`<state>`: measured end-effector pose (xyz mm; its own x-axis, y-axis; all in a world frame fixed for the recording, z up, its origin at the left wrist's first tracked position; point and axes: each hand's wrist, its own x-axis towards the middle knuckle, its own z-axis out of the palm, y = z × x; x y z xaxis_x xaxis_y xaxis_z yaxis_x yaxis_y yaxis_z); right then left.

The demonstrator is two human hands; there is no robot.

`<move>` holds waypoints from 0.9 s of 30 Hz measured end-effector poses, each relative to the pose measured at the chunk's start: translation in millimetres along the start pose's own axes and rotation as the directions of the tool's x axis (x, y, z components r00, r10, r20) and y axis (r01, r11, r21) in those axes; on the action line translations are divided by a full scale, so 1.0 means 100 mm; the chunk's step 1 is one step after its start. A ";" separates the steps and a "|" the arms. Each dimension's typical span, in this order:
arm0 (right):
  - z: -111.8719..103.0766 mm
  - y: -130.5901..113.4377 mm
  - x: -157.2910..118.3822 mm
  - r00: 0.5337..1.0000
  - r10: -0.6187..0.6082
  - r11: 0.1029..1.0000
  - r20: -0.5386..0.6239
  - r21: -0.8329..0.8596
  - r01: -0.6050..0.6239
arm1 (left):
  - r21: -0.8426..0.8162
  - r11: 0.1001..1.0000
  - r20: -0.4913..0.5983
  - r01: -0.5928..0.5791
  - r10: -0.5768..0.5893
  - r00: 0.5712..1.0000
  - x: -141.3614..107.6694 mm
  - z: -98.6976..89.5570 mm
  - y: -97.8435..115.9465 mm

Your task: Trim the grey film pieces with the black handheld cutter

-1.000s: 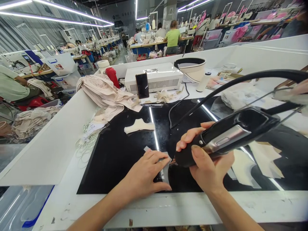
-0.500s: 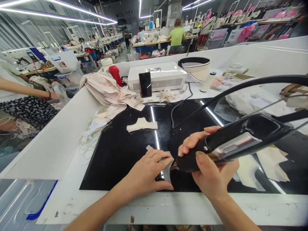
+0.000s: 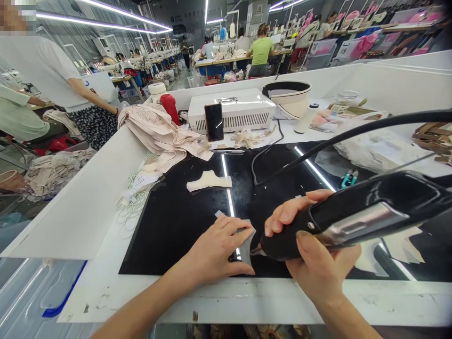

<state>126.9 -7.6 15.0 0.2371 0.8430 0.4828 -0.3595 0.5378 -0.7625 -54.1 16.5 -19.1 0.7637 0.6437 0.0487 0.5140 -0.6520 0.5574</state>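
My left hand (image 3: 221,247) lies with thumb and fingers apart, pressing a small translucent grey piece (image 3: 247,240) flat on the black mat (image 3: 169,226). In my right hand (image 3: 318,254) is a black handheld tool (image 3: 367,212) with a silver lever and a thick cable. Its pointed metal tip is beside the right edge of the grey piece. A cream fabric piece (image 3: 209,181) lies farther back on the mat. More cream pieces (image 3: 406,247) are partly hidden behind the tool.
A phone (image 3: 214,122) leans on a white metal box (image 3: 240,110). Folded beige fabric (image 3: 158,129) is heaped at the back left. Green-handled snips (image 3: 349,179) lie at the right, near plastic bags. A person in a white top (image 3: 52,70) stands beyond the left wall.
My right hand and the tool have moved slightly right, showing the tip and the green snips. My left hand stays about where it was. The person at the left has come further into view.
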 end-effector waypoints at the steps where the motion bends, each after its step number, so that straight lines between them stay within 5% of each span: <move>1: 0.00 0.00 -0.01 1.000 0.001 1.000 0.006 -0.001 -0.001 | 0.000 1.000 -0.002 -0.003 0.003 1.000 0.00 0.00 0.00; 27: -0.03 -0.04 -0.04 0.998 0.011 1.000 0.057 -0.016 -0.010 | -0.024 1.000 -0.044 0.004 -0.005 0.999 0.01 -0.02 -0.08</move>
<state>129.7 -13.1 14.7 0.1814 0.8481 0.4978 -0.3473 0.5288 -0.7744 -57.6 23.3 -22.2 0.7429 0.6643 0.0826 0.5075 -0.6394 0.5776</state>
